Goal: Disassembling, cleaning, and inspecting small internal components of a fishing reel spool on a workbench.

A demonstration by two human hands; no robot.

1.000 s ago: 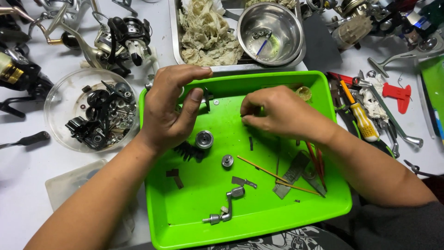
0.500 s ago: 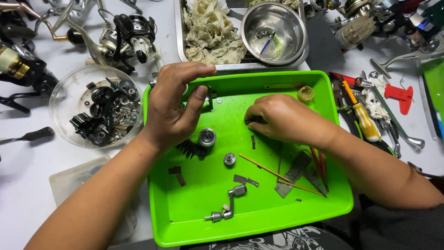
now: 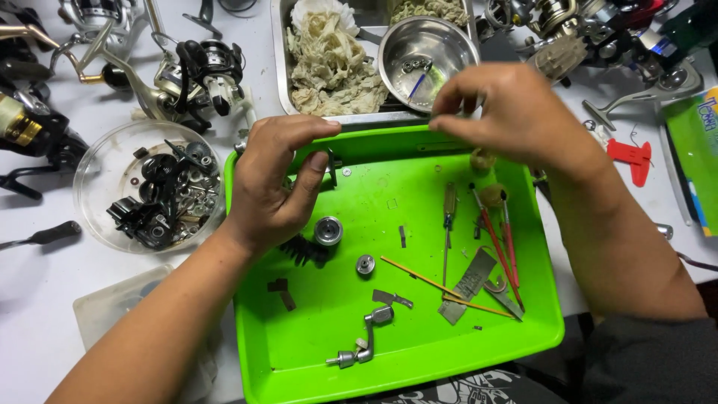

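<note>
A bright green tray (image 3: 404,359) lies in front of me. My left hand (image 3: 273,183) curls at its back left corner, with thumb and fingers closed around a dark metal part (image 3: 330,163). My right hand (image 3: 508,112) hovers over the tray's back edge beside a steel bowl (image 3: 428,46). Its fingertips are pinched on something too small to make out. In the tray lie a round metal bearing (image 3: 327,230), a small gear (image 3: 365,264), a black toothed wheel (image 3: 301,251), a crank handle (image 3: 368,335), red-handled brushes (image 3: 499,239), a small screwdriver (image 3: 449,213) and thin wooden sticks (image 3: 422,277).
Behind the tray, a steel pan (image 3: 280,67) holds crumpled rags (image 3: 329,56) and the bowl. A clear dish (image 3: 93,168) of dark reel parts sits to the left. Fishing reels (image 3: 202,67) crowd the back left and back right. A red plastic piece (image 3: 630,155) lies to the right.
My right hand has lifted from the middle of the tray to its back edge, near the steel bowl, uncovering the brushes and screwdriver. My left hand has stayed at the back left corner.
</note>
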